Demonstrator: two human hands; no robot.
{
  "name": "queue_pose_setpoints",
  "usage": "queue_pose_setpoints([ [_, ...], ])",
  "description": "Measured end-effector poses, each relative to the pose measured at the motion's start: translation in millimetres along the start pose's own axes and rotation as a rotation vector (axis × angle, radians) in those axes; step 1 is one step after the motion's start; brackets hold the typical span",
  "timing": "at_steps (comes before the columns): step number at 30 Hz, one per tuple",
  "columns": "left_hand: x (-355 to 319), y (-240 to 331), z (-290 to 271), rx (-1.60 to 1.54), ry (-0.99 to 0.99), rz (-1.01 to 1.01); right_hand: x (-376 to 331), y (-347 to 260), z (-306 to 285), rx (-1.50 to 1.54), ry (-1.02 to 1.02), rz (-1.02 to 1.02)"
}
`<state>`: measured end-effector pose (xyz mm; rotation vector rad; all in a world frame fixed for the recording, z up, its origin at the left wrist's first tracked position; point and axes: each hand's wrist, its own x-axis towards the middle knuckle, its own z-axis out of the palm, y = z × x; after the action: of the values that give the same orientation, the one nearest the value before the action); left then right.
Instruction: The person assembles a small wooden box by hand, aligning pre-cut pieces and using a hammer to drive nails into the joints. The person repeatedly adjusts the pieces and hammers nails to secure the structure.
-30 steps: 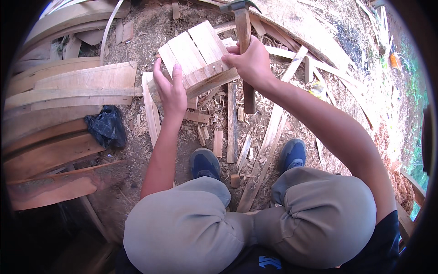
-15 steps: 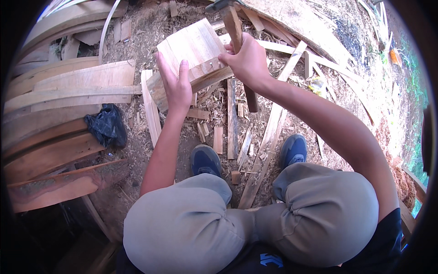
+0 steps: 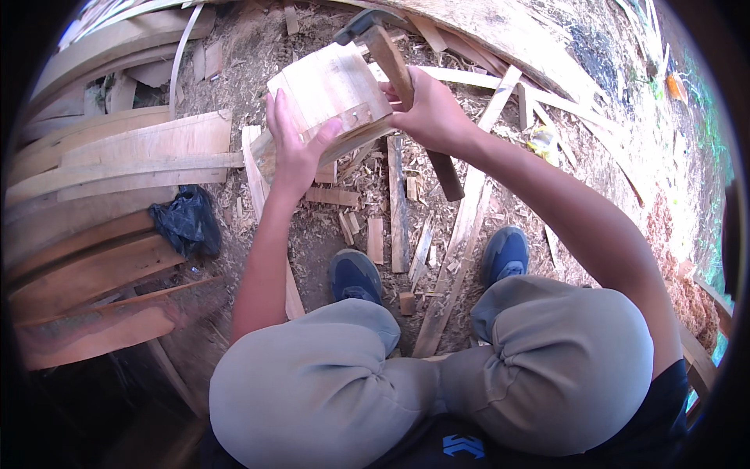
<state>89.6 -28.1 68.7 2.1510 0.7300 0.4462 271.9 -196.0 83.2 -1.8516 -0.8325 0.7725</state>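
Note:
A pale wooden box (image 3: 326, 87) made of joined boards is held up in front of me, tilted, with one broad face toward me. My left hand (image 3: 297, 148) grips its left side, thumb along the near edge and fingers up the side. In my right hand (image 3: 437, 117) is a hammer (image 3: 393, 62), gripped by its wooden handle. The hammer's dark metal head sits beyond the box's far right corner, and the handle's end points down toward my feet. Fingers of the right hand also touch or nearly touch the box's right edge; the exact contact is hidden.
Curved boards (image 3: 148, 141) are stacked at the left, with a dark plastic bag (image 3: 186, 221) against them. Long strips (image 3: 469, 227) and wood offcuts (image 3: 375, 238) lie on the shaving-strewn ground around my shoes (image 3: 355, 275). A large slab (image 3: 508, 39) lies at the far right.
The hammer has turned, its head swinging left and nearer over the box's far corner, its handle end moving right. The box has tilted slightly, and my left hand has shifted a little left.

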Motion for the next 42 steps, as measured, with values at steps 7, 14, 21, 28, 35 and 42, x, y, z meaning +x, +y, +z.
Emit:
queue_pose_setpoints([
  [7, 4, 16, -9, 0.311, -0.136, 0.053, -19, 1, 12, 0.035, 0.056, 0.081],
  [14, 6, 33, -21, 0.608, -0.23, 0.023, -16, 11, 20, 0.056, 0.102, 0.061],
  [21, 17, 41, -29, 0.801, -0.236, 0.131, -14, 14, 20, 0.097, 0.122, 0.075],
  [28, 25, 30, -33, 0.706, -0.222, 0.201, -15, 11, 21, 0.106, 0.118, 0.084],
  [35, 24, 0, -26, 0.251, -0.198, 0.191, -18, 8, 21, 0.107, 0.142, 0.079],
  [42, 18, -6, -10, 0.102, -0.194, 0.179, -17, 10, 21, 0.081, 0.135, 0.058],
])
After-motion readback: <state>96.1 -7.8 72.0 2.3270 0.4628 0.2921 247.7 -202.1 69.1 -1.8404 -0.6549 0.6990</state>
